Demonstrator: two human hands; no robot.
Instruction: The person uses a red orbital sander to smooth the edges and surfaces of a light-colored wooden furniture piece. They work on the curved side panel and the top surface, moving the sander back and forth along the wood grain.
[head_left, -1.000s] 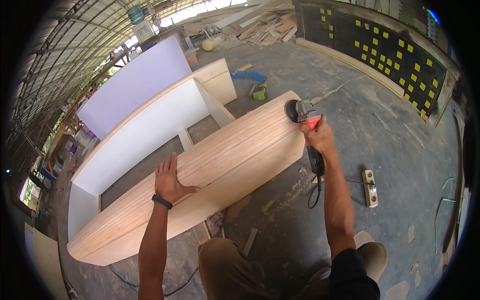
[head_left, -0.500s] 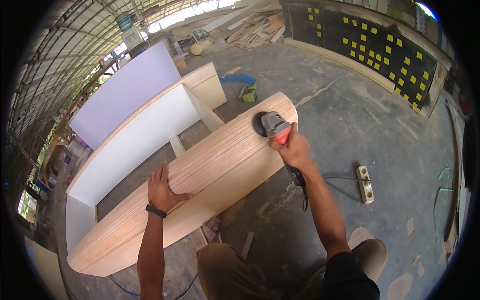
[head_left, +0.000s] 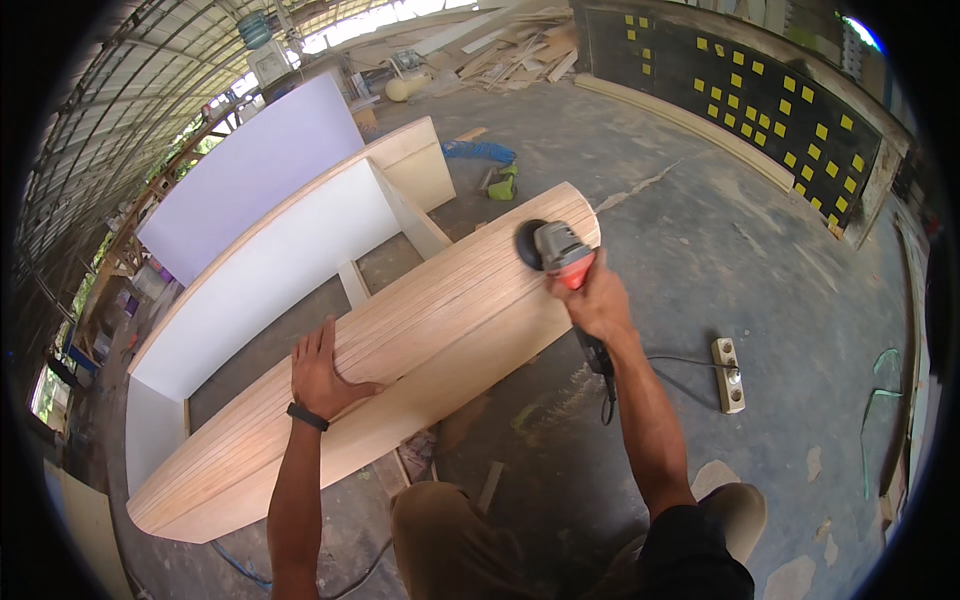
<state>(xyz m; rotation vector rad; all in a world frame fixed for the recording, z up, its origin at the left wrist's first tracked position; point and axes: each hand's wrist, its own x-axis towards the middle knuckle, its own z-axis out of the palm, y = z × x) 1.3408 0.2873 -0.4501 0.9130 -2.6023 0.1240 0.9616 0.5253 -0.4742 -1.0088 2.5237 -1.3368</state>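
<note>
A long, curved wooden piece (head_left: 440, 285) faced with narrow strips slants across the floor before me, its far end to the right. My right hand (head_left: 602, 305) is closed around a grey and red angle grinder (head_left: 562, 250). The grinder's dark round disc (head_left: 530, 244) is against the strips close to the far end, its edge blurred. My left hand (head_left: 325, 382), with a dark band at the wrist, lies flat on the wood nearer its middle, fingers spread and thumb out to the right. The grinder's underside is hidden.
A power strip (head_left: 729, 378) with a plugged-in cord lies at right. Behind the wood stand a white curved frame (head_left: 280, 245) and a lilac panel (head_left: 255, 175). Beyond are a green tool (head_left: 503, 183), a blue coiled hose (head_left: 482, 151), scrap boards (head_left: 530, 52) and a black panel (head_left: 680, 62) with yellow squares.
The view has shifted slightly. The grinder appears a touch farther right along the strips, still in my right hand. My left hand keeps its place on the wood.
</note>
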